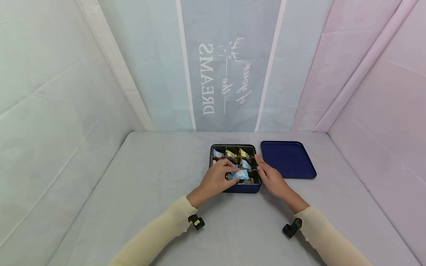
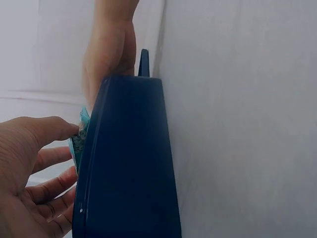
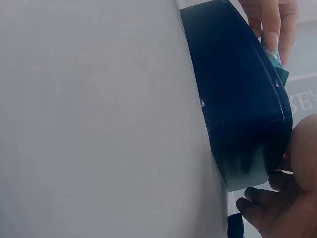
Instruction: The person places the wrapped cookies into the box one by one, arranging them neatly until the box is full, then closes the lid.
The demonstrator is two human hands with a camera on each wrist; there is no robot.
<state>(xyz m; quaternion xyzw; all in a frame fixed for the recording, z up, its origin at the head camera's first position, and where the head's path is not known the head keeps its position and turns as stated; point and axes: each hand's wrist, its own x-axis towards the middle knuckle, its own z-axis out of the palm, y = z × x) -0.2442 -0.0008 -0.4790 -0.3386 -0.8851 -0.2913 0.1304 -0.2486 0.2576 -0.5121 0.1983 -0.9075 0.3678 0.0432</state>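
Observation:
A dark blue box point(image 1: 242, 188) with a black divided insert stands on the grey-covered surface, its top uncovered. Small wrapped packets lie in its compartments, among them a yellow packet point(image 1: 244, 153) and a light blue packet point(image 1: 246, 164). My left hand point(image 1: 216, 178) pinches another light blue packet point(image 1: 242, 174) between thumb and fingers, low over the front compartments. In the left wrist view this packet point(image 2: 81, 134) shows beside the box's rim. My right hand point(image 1: 273, 181) rests against the box's right side, fingers extended along it. The left hand hides some compartments on the left.
A dark blue lid point(image 1: 287, 159) lies flat to the right of the box, close behind my right hand. Fabric walls stand at the back and on both sides. The grey table cover point(image 1: 159, 166) stretches out left of the box.

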